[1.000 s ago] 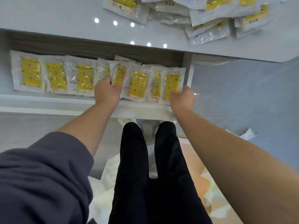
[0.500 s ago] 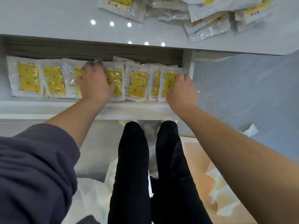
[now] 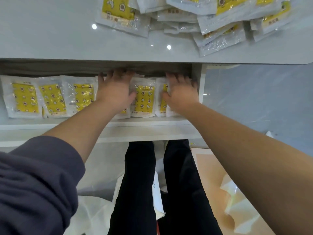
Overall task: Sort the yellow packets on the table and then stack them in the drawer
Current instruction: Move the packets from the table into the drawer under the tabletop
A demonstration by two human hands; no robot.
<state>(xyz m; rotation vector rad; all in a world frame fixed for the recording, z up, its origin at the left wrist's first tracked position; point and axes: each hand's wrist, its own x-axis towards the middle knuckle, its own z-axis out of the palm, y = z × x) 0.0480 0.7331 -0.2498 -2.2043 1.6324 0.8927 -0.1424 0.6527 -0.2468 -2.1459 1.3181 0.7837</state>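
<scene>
An open white drawer (image 3: 144,123) under the table holds a row of several yellow packets (image 3: 51,98) in clear wrappers, lying flat side by side. My left hand (image 3: 115,89) lies flat, fingers spread, on the packets in the middle of the row. My right hand (image 3: 181,92) presses flat on the packets at the drawer's right end. One packet (image 3: 144,98) shows between the hands. A loose heap of more yellow packets (image 3: 211,17) lies on the table top at the far right.
The glossy white table top (image 3: 50,31) overhangs the back of the drawer. The drawer's right wall (image 3: 200,85) is just beside my right hand. Black trousers (image 3: 138,184) and white and orange bags on the floor are below.
Both hands slid from the packets' near edges toward the back of the drawer and now lie flat on them. The packets that stood tilted now lie flatter.
</scene>
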